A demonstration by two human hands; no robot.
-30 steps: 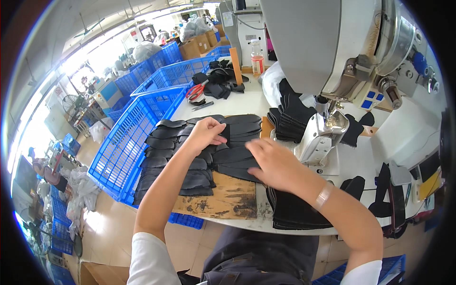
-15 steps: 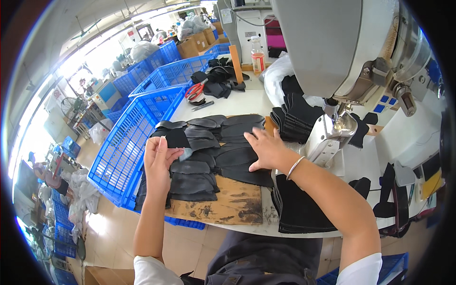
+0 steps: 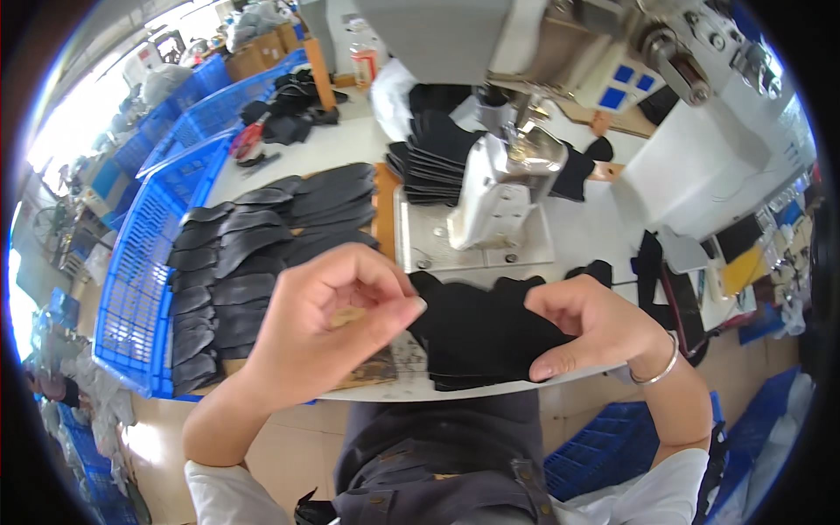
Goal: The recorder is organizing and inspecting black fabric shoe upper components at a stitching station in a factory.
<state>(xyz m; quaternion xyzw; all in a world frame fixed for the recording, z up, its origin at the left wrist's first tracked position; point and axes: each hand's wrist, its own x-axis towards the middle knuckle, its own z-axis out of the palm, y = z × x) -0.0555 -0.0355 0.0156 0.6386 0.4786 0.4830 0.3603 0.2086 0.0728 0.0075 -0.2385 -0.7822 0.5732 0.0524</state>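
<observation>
A stack of black cut fabric pieces (image 3: 490, 337) lies near the front edge of the white worktable (image 3: 569, 234), between the two hands. It is seen broader from side to side than from front to back, so its longer axis runs roughly along the table's edge; its far edge is wavy, and its near edge is fairly straight.

From the left hand (image 3: 328, 319), the stack lies to the right: only the thumb and index fingertips reach its left border in the view, and the rest of the hand is set over the board side. These two fingertips are held close together, the fingers curled into a loop; whether anything thin is pinched between them cannot be told. The right hand (image 3: 604, 325), with a bracelet (image 3: 669, 363) worn at its wrist, is the nearer one: its thumb and fingers overlap the stack's right part and are held apart, with black fabric seen in the gap. Whether the top piece is pressed by them cannot be told.

Beyond the stack, the metal post of the sewing machine (image 3: 499, 192) is seen, with a second stack of black pieces (image 3: 429, 166) set beside it. To the left, dark curved pieces (image 3: 249, 236) are laid in overlapping rows, flanked by a blue plastic crate (image 3: 140, 289).
</observation>
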